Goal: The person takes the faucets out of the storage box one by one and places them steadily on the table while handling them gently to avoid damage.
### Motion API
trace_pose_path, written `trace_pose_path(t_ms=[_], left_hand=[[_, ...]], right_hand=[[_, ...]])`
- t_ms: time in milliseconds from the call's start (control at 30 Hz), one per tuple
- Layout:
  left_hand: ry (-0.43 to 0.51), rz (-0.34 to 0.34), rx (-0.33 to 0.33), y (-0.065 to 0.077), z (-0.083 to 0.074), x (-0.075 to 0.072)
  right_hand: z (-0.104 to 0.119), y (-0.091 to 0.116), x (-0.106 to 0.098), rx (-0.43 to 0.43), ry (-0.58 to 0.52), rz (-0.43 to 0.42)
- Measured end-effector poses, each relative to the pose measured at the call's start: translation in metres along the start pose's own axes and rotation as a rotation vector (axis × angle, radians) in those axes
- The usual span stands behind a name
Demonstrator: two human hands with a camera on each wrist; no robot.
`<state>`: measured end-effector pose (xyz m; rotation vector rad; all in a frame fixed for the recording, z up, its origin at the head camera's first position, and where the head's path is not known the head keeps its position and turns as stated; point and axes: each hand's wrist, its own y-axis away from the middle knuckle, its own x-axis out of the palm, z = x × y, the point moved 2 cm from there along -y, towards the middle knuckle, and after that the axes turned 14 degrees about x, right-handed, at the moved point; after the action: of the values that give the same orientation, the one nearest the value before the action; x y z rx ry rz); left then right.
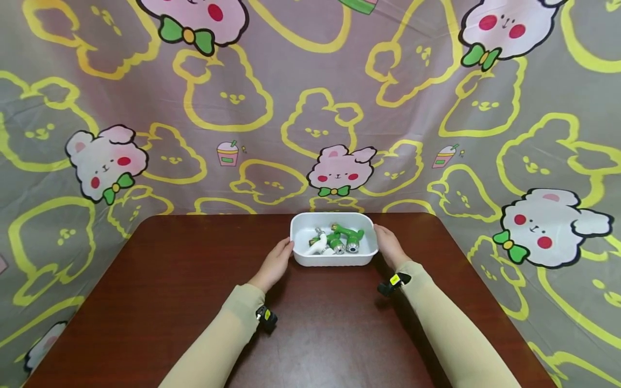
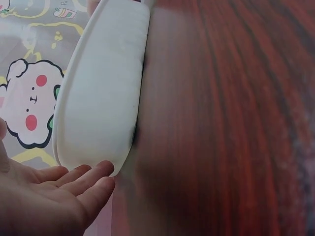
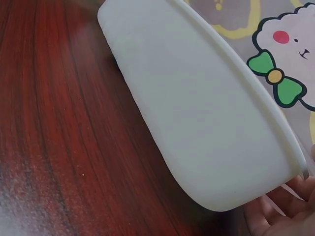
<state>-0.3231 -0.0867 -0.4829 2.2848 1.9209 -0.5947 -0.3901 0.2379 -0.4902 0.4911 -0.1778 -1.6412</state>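
Note:
A white rectangular tub (image 1: pixel 335 260) sits at the far part of the brown table, with its long side toward me. Inside lie green taps (image 1: pixel 350 235) with brass threads and silvery ends, and a white tap (image 1: pixel 318 245) beside them. My left hand (image 1: pixel 275 264) touches the tub's left end; in the left wrist view its fingers (image 2: pixel 91 179) reach nearly straight against the tub's wall. At the opposite end rests my right hand (image 1: pixel 390 245). Its fingers (image 3: pixel 290 199) lie against the end wall below the rim in the right wrist view.
The brown wooden table (image 1: pixel 160 302) stretches around the tub, its far edge close behind it. A patterned cloth (image 1: pixel 271 97) with cartoon animals hangs at the back and both sides. Black straps with small devices (image 1: pixel 267 318) are on both wrists.

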Motion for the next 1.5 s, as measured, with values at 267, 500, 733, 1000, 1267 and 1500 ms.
trace_pose_path(t_ms=[267, 500, 733, 1000, 1267, 1500], left_hand=[[0.000, 0.012, -0.004, 0.002, -0.002, -0.005], [-0.005, 0.019, -0.012, 0.007, -0.001, -0.006], [-0.009, 0.011, 0.005, 0.012, 0.000, -0.009], [-0.044, -0.006, 0.028, 0.017, 0.002, -0.012], [-0.081, 0.005, 0.066, 0.022, 0.002, -0.019], [-0.060, 0.011, 0.071, 0.027, 0.004, -0.023]], right_hand=[[-0.003, 0.003, 0.003, -0.008, -0.049, 0.068], [-0.005, 0.007, 0.005, -0.031, -0.080, 0.149], [-0.005, 0.014, 0.009, -0.039, -0.141, 0.213], [-0.006, 0.020, 0.014, -0.039, -0.125, 0.258], [-0.007, 0.025, 0.018, -0.047, -0.097, 0.302], [-0.009, 0.026, 0.021, -0.044, -0.098, 0.315]])
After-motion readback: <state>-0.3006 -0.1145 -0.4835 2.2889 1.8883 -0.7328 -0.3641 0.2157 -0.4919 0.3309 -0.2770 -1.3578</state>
